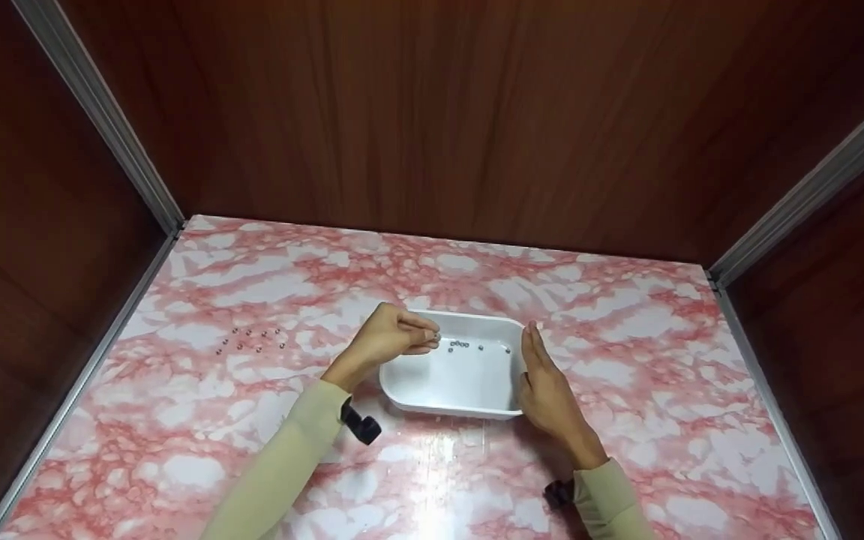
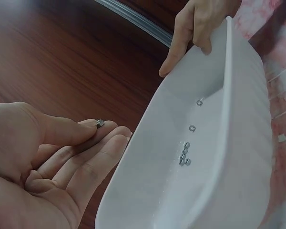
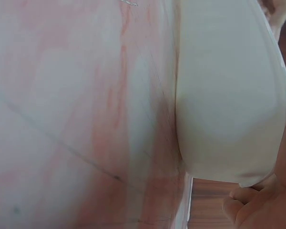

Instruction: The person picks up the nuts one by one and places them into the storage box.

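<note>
A white rectangular tub [image 1: 454, 382] stands in the middle of the table. Inside it lie several small hex nuts [image 2: 192, 128], some clustered together. My left hand [image 1: 394, 334] is over the tub's left far part and pinches one small metal nut [image 2: 100, 123] between thumb and fingertips. At the tub's right end, my right hand [image 1: 552, 386] holds the wall, thumb at the rim and fingers along the outside. In the right wrist view the tub's outer side [image 3: 229, 95] fills much of the picture, and the right hand's fingers show only in part.
Several more nuts [image 1: 259, 349] are spread on the table left of the tub. The red-and-white marbled tabletop [image 1: 199, 435] is bounded by dark wood panels [image 1: 417, 120] at the back and both sides, with metal rails [image 1: 109, 105] at the corners.
</note>
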Demonstrator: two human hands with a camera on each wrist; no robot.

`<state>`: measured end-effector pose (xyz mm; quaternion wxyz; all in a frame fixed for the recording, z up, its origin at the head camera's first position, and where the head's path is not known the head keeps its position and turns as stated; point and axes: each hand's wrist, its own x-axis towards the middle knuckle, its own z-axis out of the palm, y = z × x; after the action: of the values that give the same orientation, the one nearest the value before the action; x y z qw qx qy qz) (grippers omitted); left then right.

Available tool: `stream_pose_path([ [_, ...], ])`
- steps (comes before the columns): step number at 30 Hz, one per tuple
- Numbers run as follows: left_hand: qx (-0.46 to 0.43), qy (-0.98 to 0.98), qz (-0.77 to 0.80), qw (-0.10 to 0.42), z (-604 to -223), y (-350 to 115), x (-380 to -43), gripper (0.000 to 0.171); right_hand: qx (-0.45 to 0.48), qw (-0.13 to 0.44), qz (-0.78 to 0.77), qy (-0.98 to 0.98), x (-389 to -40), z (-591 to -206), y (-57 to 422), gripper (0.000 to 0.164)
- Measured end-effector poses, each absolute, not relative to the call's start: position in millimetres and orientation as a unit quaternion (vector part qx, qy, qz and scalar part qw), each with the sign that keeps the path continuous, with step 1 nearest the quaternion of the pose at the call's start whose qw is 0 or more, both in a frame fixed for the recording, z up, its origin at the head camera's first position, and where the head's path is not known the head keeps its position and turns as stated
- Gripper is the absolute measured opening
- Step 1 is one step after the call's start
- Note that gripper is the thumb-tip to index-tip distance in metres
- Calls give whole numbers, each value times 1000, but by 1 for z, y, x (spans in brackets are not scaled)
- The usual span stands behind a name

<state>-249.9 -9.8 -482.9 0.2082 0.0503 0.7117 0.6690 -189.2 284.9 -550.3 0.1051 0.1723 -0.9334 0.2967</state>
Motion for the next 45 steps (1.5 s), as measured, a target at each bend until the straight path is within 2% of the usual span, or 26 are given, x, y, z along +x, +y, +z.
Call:
stream_pose_path([
  [13,67,732,629,253,-479,10,-279,26,159,107,288,-938,-191,-551,284,67],
  [21,92,770,577,255,-481,20,-292,23,162,105,294,-936,-191,-549,284,69],
  [31,171,871,429,170,-481,31,-299,17,156,93,297,-937,-190,-550,284,69],
  [45,170,888,404,137,-487,27,-303,16,156,97,301,-936,-190,-551,285,70],
])
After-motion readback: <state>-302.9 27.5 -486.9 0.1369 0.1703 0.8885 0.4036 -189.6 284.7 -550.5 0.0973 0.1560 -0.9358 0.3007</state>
